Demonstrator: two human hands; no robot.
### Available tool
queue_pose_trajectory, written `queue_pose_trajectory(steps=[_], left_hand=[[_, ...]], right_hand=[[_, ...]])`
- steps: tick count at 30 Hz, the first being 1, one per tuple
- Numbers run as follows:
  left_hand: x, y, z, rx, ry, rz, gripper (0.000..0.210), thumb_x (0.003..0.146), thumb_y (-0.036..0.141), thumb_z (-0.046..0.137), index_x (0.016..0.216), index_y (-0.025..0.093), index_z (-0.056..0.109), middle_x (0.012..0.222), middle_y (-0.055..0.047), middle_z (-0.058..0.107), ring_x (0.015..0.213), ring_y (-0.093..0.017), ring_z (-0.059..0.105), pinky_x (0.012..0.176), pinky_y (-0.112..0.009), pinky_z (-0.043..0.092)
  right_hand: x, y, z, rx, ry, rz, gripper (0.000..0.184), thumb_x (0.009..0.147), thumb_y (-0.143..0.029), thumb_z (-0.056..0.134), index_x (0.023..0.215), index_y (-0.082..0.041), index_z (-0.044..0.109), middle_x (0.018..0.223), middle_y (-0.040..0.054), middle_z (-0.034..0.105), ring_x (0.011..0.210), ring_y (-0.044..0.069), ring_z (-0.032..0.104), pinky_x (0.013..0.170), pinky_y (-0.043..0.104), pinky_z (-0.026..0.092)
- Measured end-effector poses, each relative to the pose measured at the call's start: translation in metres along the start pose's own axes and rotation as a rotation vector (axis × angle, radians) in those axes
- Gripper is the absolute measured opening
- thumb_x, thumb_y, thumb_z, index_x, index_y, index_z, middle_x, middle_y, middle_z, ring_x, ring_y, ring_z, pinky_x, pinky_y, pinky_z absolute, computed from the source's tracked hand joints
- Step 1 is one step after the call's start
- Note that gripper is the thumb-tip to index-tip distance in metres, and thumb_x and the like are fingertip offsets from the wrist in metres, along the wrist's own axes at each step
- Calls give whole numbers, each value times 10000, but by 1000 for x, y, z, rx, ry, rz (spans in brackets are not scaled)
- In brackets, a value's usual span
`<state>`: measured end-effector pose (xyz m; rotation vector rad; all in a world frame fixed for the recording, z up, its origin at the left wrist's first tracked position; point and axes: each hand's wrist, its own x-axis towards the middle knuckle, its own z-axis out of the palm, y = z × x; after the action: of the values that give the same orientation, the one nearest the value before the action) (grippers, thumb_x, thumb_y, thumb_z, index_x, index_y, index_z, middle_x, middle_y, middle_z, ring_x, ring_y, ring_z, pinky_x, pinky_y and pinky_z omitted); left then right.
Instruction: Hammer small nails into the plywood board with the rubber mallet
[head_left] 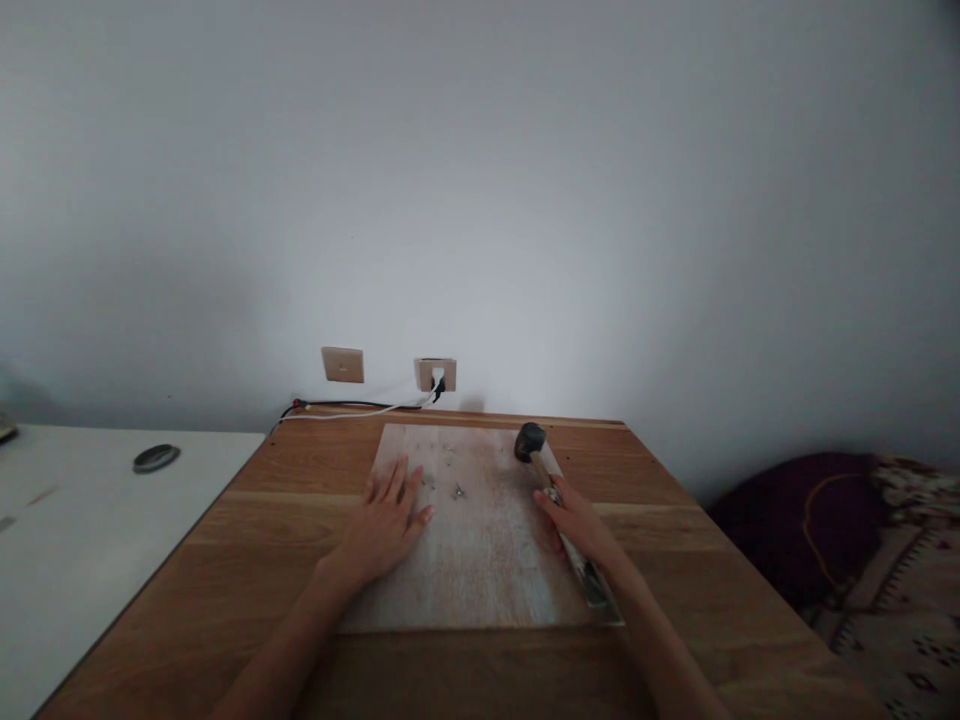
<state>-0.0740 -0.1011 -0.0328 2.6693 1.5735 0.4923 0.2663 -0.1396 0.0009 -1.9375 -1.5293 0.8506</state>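
A pale, worn board (pixel 480 570) lies flat on the wooden table. My left hand (pixel 384 525) rests on its left side, fingers spread and holding nothing. Just right of those fingertips are several small metal pieces (pixel 459 491) that look like nails or screws, too small to tell which. My right hand (pixel 576 520) is wrapped round the handle of a mallet (pixel 531 440) with a dark head. The head points away from me over the board's far right part, and the handle's end reaches toward the near right corner. Whether the head touches the board I cannot tell.
The wooden table (pixel 247 560) stands against a wall with a socket (pixel 444 375) and a blank plate (pixel 343 365). Cables (pixel 360 410) run along its back edge. On the left, a white surface (pixel 112 540) holds a dark oval object (pixel 156 458). A purple cushion (pixel 795 520) sits at right.
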Motion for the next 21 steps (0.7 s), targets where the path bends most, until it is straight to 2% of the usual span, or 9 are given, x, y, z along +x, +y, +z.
queue_pose_trajectory(steps=[3, 6, 10, 16, 21], left_hand=[[-6, -3, 14, 56, -58, 16, 750, 1056, 634, 269, 1600, 140, 416, 1681, -210, 325, 1590, -337, 258, 1282, -606, 186], [0, -5, 14, 61, -86, 11, 808, 1043, 679, 245, 1623, 131, 369, 1694, -208, 292, 1600, -338, 225, 1293, -585, 153], [34, 0, 12, 9, -128, -22, 863, 1031, 712, 230, 1647, 112, 293, 1717, -226, 183, 1612, -345, 153, 1291, -574, 146], [94, 31, 21, -139, -198, 72, 920, 1020, 736, 228, 1643, 62, 268, 1710, -262, 154, 1610, -358, 139, 1293, -537, 154], [100, 54, 31, -156, -229, 249, 895, 1030, 718, 209, 1614, 53, 343, 1703, -228, 239, 1604, -311, 213, 1303, -426, 157]], right_hand=[[1, 1, 2, 52, -23, 40, 326, 1025, -359, 460, 1284, -188, 559, 543, -73, 557, 407, 160, 575, 523, 255, 468], [-1, 2, 4, 64, -4, 35, 303, 1022, -342, 469, 1260, -182, 567, 500, -81, 530, 403, 163, 575, 488, 240, 444], [-4, 2, 5, 96, 11, 13, 317, 1020, -343, 476, 1277, -172, 547, 489, -95, 510, 384, 158, 556, 440, 227, 410], [-4, 5, 6, 172, 35, 10, 378, 1020, -365, 469, 1323, -149, 533, 499, -92, 507, 383, 159, 550, 415, 234, 395], [-5, 5, 6, 169, 44, -21, 359, 1005, -362, 469, 1270, -143, 574, 484, -79, 515, 374, 164, 534, 420, 240, 401]])
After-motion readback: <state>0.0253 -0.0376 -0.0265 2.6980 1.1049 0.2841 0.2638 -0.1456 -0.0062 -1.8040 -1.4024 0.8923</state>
